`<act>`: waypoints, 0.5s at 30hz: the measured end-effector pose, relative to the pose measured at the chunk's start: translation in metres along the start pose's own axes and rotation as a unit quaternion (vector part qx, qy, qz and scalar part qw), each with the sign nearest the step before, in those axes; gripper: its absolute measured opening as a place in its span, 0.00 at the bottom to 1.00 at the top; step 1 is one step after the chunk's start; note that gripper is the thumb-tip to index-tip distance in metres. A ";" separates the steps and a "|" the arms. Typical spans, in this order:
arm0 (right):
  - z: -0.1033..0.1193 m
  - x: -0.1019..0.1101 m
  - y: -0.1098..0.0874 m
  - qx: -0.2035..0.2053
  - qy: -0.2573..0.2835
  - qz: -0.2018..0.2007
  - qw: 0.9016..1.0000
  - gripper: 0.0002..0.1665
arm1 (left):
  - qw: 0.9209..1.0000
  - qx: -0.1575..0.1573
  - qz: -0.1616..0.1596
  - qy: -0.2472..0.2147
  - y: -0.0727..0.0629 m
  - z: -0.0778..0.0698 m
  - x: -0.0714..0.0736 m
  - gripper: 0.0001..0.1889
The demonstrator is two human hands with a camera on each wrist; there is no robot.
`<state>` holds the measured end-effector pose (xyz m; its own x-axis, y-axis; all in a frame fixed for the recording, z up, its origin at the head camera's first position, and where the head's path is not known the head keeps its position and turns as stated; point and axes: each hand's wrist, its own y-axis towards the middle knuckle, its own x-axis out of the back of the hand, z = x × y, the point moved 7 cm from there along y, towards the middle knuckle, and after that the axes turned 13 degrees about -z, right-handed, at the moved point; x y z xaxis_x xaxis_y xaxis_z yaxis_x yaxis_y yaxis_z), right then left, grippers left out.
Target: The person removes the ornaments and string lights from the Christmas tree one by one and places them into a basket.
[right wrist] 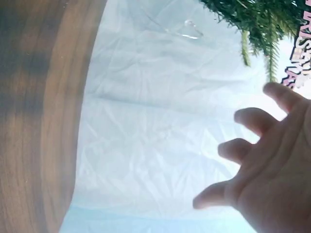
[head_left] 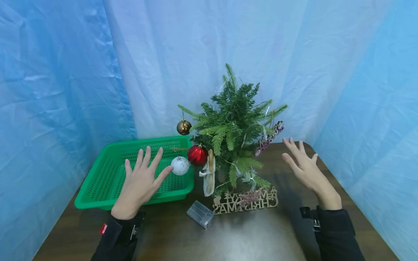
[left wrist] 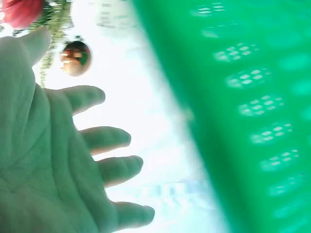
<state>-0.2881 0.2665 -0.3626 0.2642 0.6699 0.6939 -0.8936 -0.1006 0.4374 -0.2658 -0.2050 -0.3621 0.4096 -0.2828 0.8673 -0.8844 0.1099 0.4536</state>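
A small green Christmas tree point(head_left: 233, 123) stands on the table, hung with decorations. On its left side hang a bronze ball point(head_left: 184, 127), a red ball point(head_left: 197, 155) and a white speckled ball point(head_left: 180, 165). My left hand point(head_left: 140, 183) is spread over the green basket point(head_left: 81, 195), palm down, its thumb overlapping the white ball's edge in the head view. To the right of the tree, my right hand point(head_left: 305, 168) is held up with fingers apart, holding nothing. Closest to it is a pink lettered ornament point(head_left: 268, 138) on a branch.
A wooden "Merry Christmas" sign point(head_left: 261, 204), its letters reversed, is at the tree's foot. Left of it lies a clear plastic battery box point(head_left: 200, 214) on the dark wooden table point(head_left: 248, 239). Blue cloth point(head_left: 202, 54) hangs behind and at both sides.
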 end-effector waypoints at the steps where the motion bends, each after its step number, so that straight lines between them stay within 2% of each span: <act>1: 0.002 0.003 0.001 0.002 0.015 -0.012 1.000 0.36 | 1.000 -0.011 -0.013 -0.004 0.001 -0.005 0.006 0.43; 4: 0.006 0.014 0.003 0.003 0.049 -0.056 0.997 0.36 | 0.996 -0.054 -0.065 -0.022 0.004 -0.024 0.027 0.40; 6: 0.009 0.024 0.006 0.005 0.065 -0.087 0.994 0.35 | 0.987 -0.097 -0.120 -0.038 0.006 -0.040 0.045 0.38; 8: 0.015 0.033 0.011 0.011 0.078 -0.110 0.991 0.34 | 0.971 -0.142 -0.185 -0.062 0.007 -0.059 0.065 0.37; 11: 0.027 0.045 0.022 0.029 0.100 -0.121 0.987 0.33 | 0.933 -0.212 -0.271 -0.105 0.003 -0.094 0.096 0.35; 13: 0.036 0.052 0.031 0.044 0.115 -0.116 0.986 0.33 | 0.912 -0.249 -0.297 -0.137 -0.001 -0.120 0.112 0.31; 15: 0.045 0.059 0.040 0.058 0.127 -0.103 0.985 0.32 | 0.898 -0.285 -0.295 -0.161 -0.006 -0.149 0.121 0.28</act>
<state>-0.2924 0.2690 -0.2788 0.3229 0.8461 0.4241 -0.7787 -0.0173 0.6272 -0.1773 -0.0977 -0.2290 0.6014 -0.7030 0.3795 -0.2396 0.2944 0.9252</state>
